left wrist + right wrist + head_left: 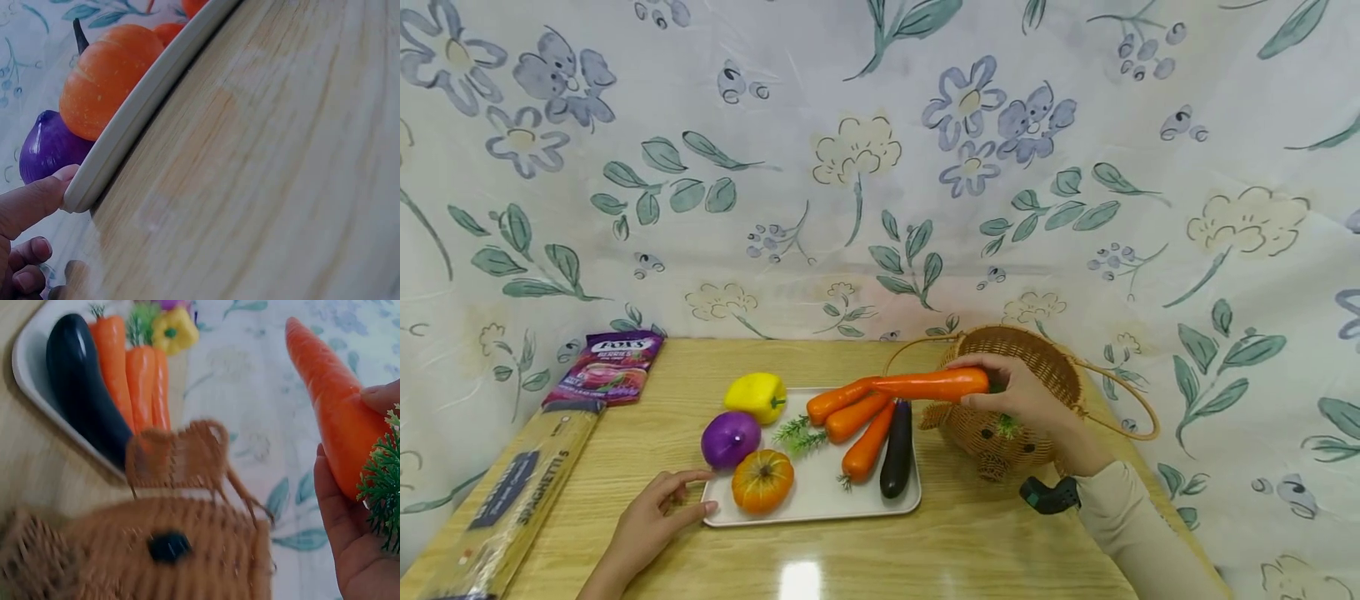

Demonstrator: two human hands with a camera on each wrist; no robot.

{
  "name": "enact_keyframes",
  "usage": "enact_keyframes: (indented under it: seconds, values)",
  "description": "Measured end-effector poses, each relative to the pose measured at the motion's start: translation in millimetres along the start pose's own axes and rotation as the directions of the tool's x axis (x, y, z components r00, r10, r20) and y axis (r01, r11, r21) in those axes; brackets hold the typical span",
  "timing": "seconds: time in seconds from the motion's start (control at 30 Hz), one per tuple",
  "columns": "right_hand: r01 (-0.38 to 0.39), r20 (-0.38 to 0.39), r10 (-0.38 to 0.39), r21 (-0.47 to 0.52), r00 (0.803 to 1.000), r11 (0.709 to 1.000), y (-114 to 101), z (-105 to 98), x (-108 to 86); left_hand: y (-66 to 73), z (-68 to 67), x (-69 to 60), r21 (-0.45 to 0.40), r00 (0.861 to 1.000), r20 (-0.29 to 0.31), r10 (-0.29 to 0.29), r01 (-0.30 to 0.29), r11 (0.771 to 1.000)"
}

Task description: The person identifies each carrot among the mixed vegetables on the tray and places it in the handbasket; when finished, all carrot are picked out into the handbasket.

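Carrot [925, 385] is pointing its slim tip leftward, toward the tray [823, 493], from the right hand [1028, 397], whose thumb and fingers are gripping its thick leafy end near the basket [966, 432], while the left hand [657, 510] is touching the tray's corner, well apart.

From here, the right hand [1021, 397] partly hides the green leaves [1009, 427] of the long orange carrot [936, 385]; the clear spaghetti packet [512, 504] runs off the head view.

Home or studio, unclear which — floral cloth [790, 208] behind wood-grain table [985, 542].
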State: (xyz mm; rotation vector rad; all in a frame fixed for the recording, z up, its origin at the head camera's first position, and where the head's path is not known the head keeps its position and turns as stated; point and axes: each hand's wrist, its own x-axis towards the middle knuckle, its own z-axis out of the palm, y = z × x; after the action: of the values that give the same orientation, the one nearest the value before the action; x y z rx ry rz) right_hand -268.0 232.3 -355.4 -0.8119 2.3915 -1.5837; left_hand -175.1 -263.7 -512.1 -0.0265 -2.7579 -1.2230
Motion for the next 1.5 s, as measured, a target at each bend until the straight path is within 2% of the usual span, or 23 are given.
enact_keyframes:
  seconds: [0.2, 0.3, 0.53, 0.87, 1.17, 1.33, 1.5]
  values:
    - [-0.026, -0.021, 0.025, -0.019, 0.999, 0.999, 1.6, -25.0, 3.6, -1.2, -1.5, 0.5, 0.018, 1.0, 0.001, 0.003, -0.003, 1.0]
    - [-0.064, -0.041, 0.063, -0.017, 0.997, 0.998, 1.4, -36.1, 3.6, -1.2, -1.8, 1.2, 0.013, 1.0, 0.008, 0.005, -0.005, 1.0]
    - [-0.135, -0.111, 0.126, -0.07, 0.986, 0.988, 0.3, -69.1, -1.0, -1.8, 1.1, 1.1, 0.008, 1.0, 0.019, -0.018, 0.017, 1.0]
    - [-0.242, -0.162, 0.22, -0.129, 0.962, 0.962, 9.2, -114.3, -14.7, -1.4, 2.9, 0.7, -0.003, 1.0, -0.002, -0.005, 0.005, 1.0]
    - [-0.342, -0.118, 0.326, -0.167, 0.938, 0.925, 18.6, -140.6, -9.8, -0.5, 2.0, 1.0, -0.001, 1.0, -0.015, 0.006, -0.006, 1.0]
    - [-0.36, -0.087, 0.352, -0.126, 0.932, 0.924, 30.4, -143.4, -4.5, 0.0, 2.3, 1.1, -0.007, 1.0, -0.015, 0.01, -0.01, 1.0]
    - [-0.367, -0.046, 0.364, -0.09, 0.93, 0.926, 41.2, -139.6, 5.8, -0.7, 1.3, 0.6, -0.002, 1.0, 0.011, -0.015, 0.015, 1.0]
